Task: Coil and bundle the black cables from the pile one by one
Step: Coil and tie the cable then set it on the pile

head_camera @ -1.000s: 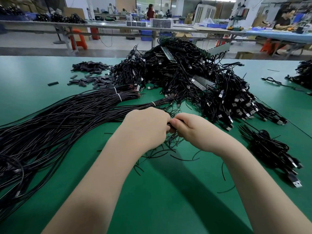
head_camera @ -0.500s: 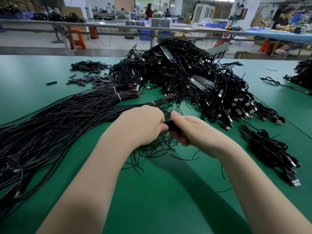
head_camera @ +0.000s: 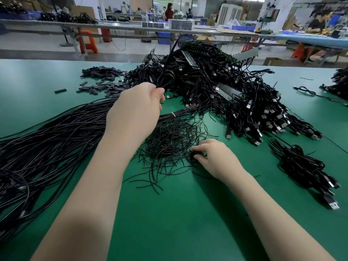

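Observation:
My left hand (head_camera: 138, 110) is raised above the green table (head_camera: 169, 223) and pinches a coiled black cable (head_camera: 165, 79) whose loop and loose end stick up over the big pile of black USB cables (head_camera: 235, 95). Lower down, my right hand (head_camera: 212, 157) rests on the table at the edge of a heap of short thin black wire ties (head_camera: 169, 144), its fingertips curled onto the ties. Whether it holds one is hidden. Long uncoiled black cables (head_camera: 47, 140) stretch away to the left.
A small stack of bundled cables (head_camera: 308, 172) with USB plugs lies at the right. Flat dark sleeve pieces (head_camera: 101, 80) are scattered at the back left. More cables (head_camera: 339, 81) sit at the far right edge. Workbenches and people fill the background.
My hands were joined over the ties, working one cable. Now the left hand has lifted up and away with the coiled cable, and the right hand has dropped to the tie heap.

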A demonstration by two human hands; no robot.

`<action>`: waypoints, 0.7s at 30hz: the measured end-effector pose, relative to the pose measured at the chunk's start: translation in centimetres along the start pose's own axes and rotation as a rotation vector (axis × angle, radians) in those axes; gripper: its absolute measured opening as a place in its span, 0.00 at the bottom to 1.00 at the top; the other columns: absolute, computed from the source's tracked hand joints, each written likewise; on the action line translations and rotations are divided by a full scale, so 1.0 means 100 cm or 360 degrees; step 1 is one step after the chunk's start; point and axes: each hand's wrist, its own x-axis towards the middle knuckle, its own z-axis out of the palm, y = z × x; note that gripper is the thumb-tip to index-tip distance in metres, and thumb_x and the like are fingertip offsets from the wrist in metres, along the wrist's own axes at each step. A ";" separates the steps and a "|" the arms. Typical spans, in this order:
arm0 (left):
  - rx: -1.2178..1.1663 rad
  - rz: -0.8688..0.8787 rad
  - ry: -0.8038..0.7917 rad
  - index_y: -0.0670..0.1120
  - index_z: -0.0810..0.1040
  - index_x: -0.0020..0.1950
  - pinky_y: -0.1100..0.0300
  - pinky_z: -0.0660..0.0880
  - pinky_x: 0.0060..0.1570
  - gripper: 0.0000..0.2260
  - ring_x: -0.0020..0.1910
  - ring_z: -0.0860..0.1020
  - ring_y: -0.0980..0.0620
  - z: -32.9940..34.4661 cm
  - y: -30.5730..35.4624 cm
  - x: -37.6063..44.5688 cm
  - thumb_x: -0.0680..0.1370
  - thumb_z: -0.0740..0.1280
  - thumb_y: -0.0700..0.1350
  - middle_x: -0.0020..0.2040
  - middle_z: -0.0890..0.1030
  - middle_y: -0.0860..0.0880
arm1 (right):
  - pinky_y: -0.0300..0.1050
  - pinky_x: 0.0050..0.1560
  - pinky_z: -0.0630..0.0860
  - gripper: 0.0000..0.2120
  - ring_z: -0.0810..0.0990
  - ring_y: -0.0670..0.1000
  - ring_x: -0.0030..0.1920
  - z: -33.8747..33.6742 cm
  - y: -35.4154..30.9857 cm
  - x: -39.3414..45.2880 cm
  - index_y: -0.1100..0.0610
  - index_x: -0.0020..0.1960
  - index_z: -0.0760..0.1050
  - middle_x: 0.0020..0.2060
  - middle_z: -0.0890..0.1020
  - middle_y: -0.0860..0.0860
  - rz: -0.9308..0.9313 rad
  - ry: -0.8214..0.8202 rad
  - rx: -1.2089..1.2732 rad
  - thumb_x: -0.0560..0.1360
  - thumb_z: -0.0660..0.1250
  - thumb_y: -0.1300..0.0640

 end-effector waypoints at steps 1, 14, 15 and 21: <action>-0.0055 -0.0005 -0.0021 0.53 0.74 0.42 0.49 0.77 0.51 0.13 0.41 0.81 0.52 0.001 0.001 0.000 0.83 0.55 0.52 0.39 0.80 0.56 | 0.47 0.52 0.76 0.13 0.76 0.50 0.58 0.001 0.000 0.000 0.45 0.62 0.78 0.59 0.76 0.47 0.0005 0.0062 0.0005 0.79 0.64 0.49; -0.0135 -0.0040 -0.0148 0.54 0.77 0.42 0.60 0.76 0.43 0.13 0.35 0.81 0.59 0.004 -0.002 -0.001 0.82 0.57 0.52 0.37 0.80 0.56 | 0.43 0.38 0.73 0.07 0.79 0.51 0.48 0.003 0.004 0.001 0.48 0.49 0.84 0.47 0.84 0.47 0.0101 0.0476 0.0189 0.77 0.68 0.49; -0.0119 -0.0036 -0.0165 0.54 0.77 0.42 0.60 0.76 0.44 0.12 0.35 0.81 0.59 0.005 -0.002 -0.001 0.82 0.57 0.53 0.37 0.80 0.56 | 0.43 0.38 0.73 0.07 0.79 0.51 0.46 0.002 0.004 0.001 0.49 0.49 0.84 0.47 0.84 0.47 0.0090 0.0546 0.0223 0.77 0.68 0.50; -0.0100 -0.0029 -0.0209 0.54 0.77 0.43 0.57 0.77 0.46 0.12 0.35 0.81 0.59 0.006 0.002 -0.002 0.82 0.57 0.53 0.37 0.80 0.56 | 0.48 0.46 0.80 0.08 0.82 0.49 0.40 -0.004 0.007 0.002 0.55 0.53 0.83 0.43 0.86 0.49 0.0098 0.0800 0.0494 0.78 0.68 0.55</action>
